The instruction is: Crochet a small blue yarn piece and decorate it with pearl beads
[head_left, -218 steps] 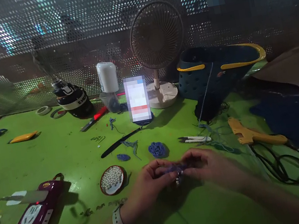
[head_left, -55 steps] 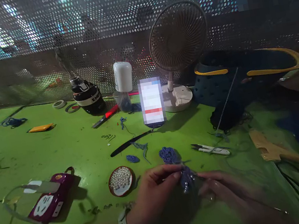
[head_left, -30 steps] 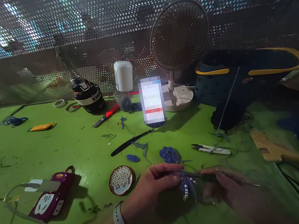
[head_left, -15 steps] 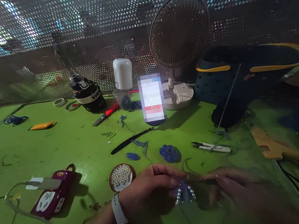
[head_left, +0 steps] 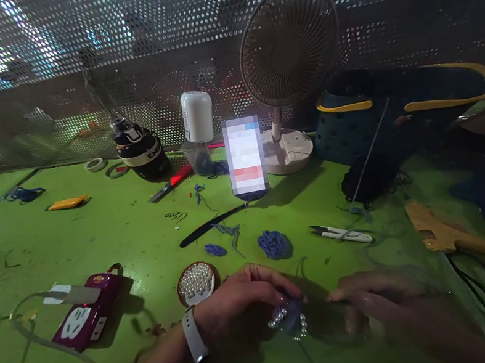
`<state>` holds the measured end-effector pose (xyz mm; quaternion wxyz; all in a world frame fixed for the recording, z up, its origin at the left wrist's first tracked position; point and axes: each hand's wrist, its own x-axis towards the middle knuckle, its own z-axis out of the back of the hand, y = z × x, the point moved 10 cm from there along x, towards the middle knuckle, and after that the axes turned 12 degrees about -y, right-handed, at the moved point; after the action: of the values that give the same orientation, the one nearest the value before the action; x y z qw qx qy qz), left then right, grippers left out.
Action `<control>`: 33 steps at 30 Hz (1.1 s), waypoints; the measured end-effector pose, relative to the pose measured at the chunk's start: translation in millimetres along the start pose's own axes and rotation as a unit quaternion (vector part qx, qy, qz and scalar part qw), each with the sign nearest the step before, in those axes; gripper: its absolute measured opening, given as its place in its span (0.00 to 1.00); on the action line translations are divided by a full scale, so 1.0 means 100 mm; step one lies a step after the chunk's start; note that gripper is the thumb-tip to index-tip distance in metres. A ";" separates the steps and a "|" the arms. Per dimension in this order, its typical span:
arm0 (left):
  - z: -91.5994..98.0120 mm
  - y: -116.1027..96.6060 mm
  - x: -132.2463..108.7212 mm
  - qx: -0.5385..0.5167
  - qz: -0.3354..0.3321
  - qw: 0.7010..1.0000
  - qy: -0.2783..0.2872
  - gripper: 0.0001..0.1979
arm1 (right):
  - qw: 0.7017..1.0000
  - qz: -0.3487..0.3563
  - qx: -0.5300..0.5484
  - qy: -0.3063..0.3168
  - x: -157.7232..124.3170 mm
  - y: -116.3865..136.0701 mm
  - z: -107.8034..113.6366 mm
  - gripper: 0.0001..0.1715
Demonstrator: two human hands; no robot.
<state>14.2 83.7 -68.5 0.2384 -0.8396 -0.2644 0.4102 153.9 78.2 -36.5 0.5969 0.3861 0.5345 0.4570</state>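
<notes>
My left hand [head_left: 252, 289], wearing a pale watch strap, pinches a small blue-purple crocheted piece [head_left: 290, 322] with strings of white pearl beads on it. A strand of yarn hangs below the piece. To its right my right hand [head_left: 371, 302] is blurred, its thumb and fingers closed together; what they hold, if anything, I cannot make out. A round dish of pearl beads [head_left: 197, 282] stands beside my left wrist. Beyond the hands lie a blue crocheted ball [head_left: 274, 244], a small blue oval piece [head_left: 215, 249] and white-handled thread snips [head_left: 342, 234].
A phone [head_left: 245, 156] stands before a fan [head_left: 289, 48]. At right are a dark basket [head_left: 400, 116], dark yarn [head_left: 367, 181] and a tan wooden-looking tool [head_left: 463, 239]. At left lie a maroon power strip [head_left: 83, 316] with a cable and a yellow cutter [head_left: 68, 203].
The beaded piece has turned and shifted slightly left in my left hand. My right hand stays to its right, a little further from it and still blurred.
</notes>
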 end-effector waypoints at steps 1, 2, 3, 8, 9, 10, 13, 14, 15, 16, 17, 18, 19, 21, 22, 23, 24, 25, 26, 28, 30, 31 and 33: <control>0.00 0.00 0.01 0.001 -0.002 1.000 0.001 0.10 | 1.000 -0.020 -0.010 -0.006 0.00 -0.02 0.02 0.14; 0.00 0.00 0.02 -0.002 -0.005 1.000 0.002 0.10 | 0.999 -0.041 -0.018 -0.014 -0.01 -0.05 0.03 0.13; -0.01 0.00 0.02 -0.007 -0.008 1.000 0.005 0.09 | 0.998 -0.059 -0.022 -0.021 -0.01 -0.08 0.04 0.13; -0.08 0.01 0.00 -0.023 -0.009 0.999 0.021 0.12 | 0.996 -0.080 0.007 -0.039 0.00 -0.14 0.04 0.13; -0.07 0.00 0.00 -0.008 -0.017 1.000 0.017 0.14 | 0.997 -0.068 0.016 -0.037 0.01 -0.14 0.04 0.15; -0.07 -0.02 0.00 0.011 -0.032 0.999 0.010 0.16 | 0.998 -0.055 0.025 -0.029 0.02 -0.13 0.02 0.17; -0.03 -0.09 0.01 0.057 -0.078 0.995 -0.010 0.17 | 0.999 -0.022 0.046 0.001 0.06 -0.14 -0.02 0.20; -0.02 -0.10 0.02 0.061 -0.085 0.994 -0.012 0.16 | 0.999 -0.013 0.050 0.009 0.06 -0.14 -0.02 0.20; -0.02 -0.10 0.02 0.062 -0.086 0.994 -0.010 0.14 | 0.998 -0.005 0.053 0.014 0.07 -0.15 -0.02 0.20; -0.02 -0.09 0.03 0.060 -0.085 0.995 -0.007 0.14 | 0.998 0.005 0.054 0.016 0.08 -0.15 -0.01 0.20; -0.02 -0.08 0.03 0.057 -0.081 0.995 -0.001 0.13 | 0.998 0.016 0.055 0.018 0.08 -0.16 -0.01 0.19; -0.03 -0.06 0.03 0.052 -0.077 0.996 0.004 0.13 | 0.998 0.029 0.056 0.023 0.08 -0.15 -0.01 0.18; -0.03 -0.05 0.02 0.043 -0.073 0.996 0.008 0.13 | 0.997 0.042 0.058 0.025 0.08 -0.15 -0.01 0.17; -0.03 0.00 0.02 0.022 -0.059 0.998 0.009 0.13 | 0.995 0.070 0.059 0.026 0.08 -0.12 -0.01 0.16; -0.02 0.02 0.02 0.014 -0.051 0.999 0.007 0.13 | 0.994 0.090 0.053 0.024 0.07 -0.09 -0.01 0.16; -0.02 0.03 0.03 0.008 -0.047 0.999 0.003 0.14 | 0.992 0.116 0.038 0.024 0.06 -0.05 -0.01 0.16; 0.00 0.03 0.03 0.005 -0.049 0.999 -0.004 0.16 | 0.988 0.152 0.007 0.022 0.04 0.01 -0.01 0.16; 0.01 0.01 0.04 0.006 -0.057 0.998 -0.011 0.19 | 0.980 0.195 -0.033 0.019 0.01 0.08 -0.02 0.16; 0.03 -0.01 0.05 0.009 -0.070 0.997 -0.021 0.22 | 0.969 0.236 -0.076 0.016 -0.02 0.14 -0.03 0.15; 0.07 -0.09 0.05 0.007 -0.103 0.994 -0.045 0.25 | 0.944 0.295 -0.145 0.013 -0.08 0.20 -0.06 0.13; 0.10 -0.16 0.05 0.005 -0.130 0.990 -0.061 0.23 | 0.917 0.349 -0.191 0.018 -0.15 0.24 -0.11 0.14; 0.10 -0.18 0.05 0.005 -0.140 0.988 -0.064 0.21 | 0.900 0.379 -0.212 0.022 -0.19 0.25 -0.15 0.15; 0.08 -0.19 0.04 0.014 -0.152 0.986 -0.066 0.15 | 0.858 0.441 -0.263 0.025 -0.27 0.27 -0.22 0.15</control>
<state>4.5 101.7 -63.5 0.2913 -0.7576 -0.3982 0.4274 128.4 59.2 -5.8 0.3987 0.3983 0.1825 0.8057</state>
